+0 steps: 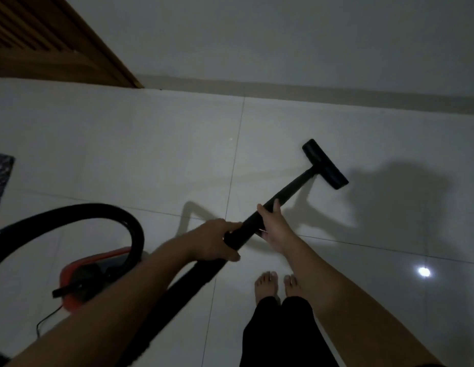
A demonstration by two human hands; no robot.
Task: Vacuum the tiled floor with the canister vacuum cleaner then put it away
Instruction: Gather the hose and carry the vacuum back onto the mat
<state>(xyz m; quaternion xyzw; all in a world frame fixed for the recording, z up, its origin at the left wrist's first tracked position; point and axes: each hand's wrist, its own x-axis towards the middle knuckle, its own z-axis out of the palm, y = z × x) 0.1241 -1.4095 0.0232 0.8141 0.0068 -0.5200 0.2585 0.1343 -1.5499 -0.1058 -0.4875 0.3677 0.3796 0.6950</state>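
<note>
gripping the black wand (294, 185) with both hands gives push and steering at once. the left hand (214, 241) is curled tight round the upper end, where the hose (136, 234) joins. the right hand (273, 223) sits further down, thumb and fingers wrapped round the tube. that split grip, i judge, lets the lower hand aim while the upper one drives.

the floor head (325, 164) lies flat on the tiled floor (151, 154), well ahead of both hands and off to the right. it is near the floor's far edge, where the skirting (310, 92) runs, but not touching it.

the red canister (90, 274) rests on the floor to the left of the left hand and nearer the person. its hose arches up and over toward the wand, probably so it can trail freely. a thin cord (46, 320) leaves the canister toward the floor's near left. bare feet (266, 284) stand just under the right forearm.

vacuuming looks under way, and putting the machine away is not yet begun.
</note>
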